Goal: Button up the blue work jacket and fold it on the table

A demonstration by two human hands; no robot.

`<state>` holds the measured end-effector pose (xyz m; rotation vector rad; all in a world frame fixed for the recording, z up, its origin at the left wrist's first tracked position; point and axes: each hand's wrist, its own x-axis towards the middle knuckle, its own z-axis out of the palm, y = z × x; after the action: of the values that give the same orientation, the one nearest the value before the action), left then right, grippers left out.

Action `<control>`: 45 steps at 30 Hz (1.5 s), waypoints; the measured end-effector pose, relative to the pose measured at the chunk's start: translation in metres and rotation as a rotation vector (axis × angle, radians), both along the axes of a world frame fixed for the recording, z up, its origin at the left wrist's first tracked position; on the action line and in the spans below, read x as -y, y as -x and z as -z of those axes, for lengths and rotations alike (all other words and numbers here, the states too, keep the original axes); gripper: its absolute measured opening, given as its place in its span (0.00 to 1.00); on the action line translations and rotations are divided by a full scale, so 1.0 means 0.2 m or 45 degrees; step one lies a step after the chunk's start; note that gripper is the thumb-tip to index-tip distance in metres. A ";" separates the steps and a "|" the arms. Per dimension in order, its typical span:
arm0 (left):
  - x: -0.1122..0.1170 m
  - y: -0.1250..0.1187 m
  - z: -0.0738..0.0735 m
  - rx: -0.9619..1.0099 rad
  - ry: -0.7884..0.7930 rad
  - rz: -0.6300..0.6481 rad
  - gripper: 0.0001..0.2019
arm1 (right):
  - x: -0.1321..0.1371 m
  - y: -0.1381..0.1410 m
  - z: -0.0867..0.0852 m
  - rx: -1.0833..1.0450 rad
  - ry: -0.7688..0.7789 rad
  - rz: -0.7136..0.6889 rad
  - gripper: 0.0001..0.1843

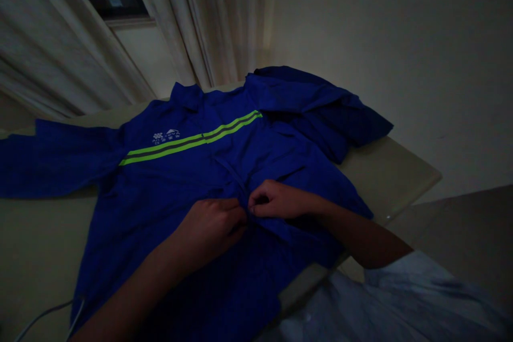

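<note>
Left forearm (pixel 140 283) nearest camera, crossing lower part of blue jacket (pixel 160 187). Jacket spread front up on desk (pixel 401 173), yellow-green stripe (pixel 192 141) across chest. Hands just beside each other at front opening. Right hand (pixel 278 200): thumb and forefinger pinched on its edge. Left hand (pixel 216 224): fingers curled, fingertips hidden, cannot tell whether gripping. Pale cable (pixel 52 309) at lower left.

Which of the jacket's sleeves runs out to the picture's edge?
The left-hand sleeve, on the logo side; the right-hand sleeve lies rumpled and ends well inside the picture.
</note>
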<state>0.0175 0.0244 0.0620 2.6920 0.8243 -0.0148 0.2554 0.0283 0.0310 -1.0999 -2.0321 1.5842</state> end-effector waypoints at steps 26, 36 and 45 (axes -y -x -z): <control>0.01 -0.01 -0.06 -0.119 -0.041 -0.134 0.06 | 0.02 0.02 -0.01 -0.103 0.046 0.066 0.08; 0.02 -0.02 -0.07 -0.133 -0.078 -0.115 0.07 | 0.04 0.04 0.00 -0.156 -0.022 0.122 0.06; 0.02 -0.02 -0.06 -0.181 -0.100 -0.100 0.09 | 0.08 0.07 0.01 -0.071 -0.396 0.143 0.07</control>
<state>0.0213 0.0206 0.0737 2.7545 0.9923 -0.1608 0.2413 0.0132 0.0294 -1.0198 -2.0532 1.1818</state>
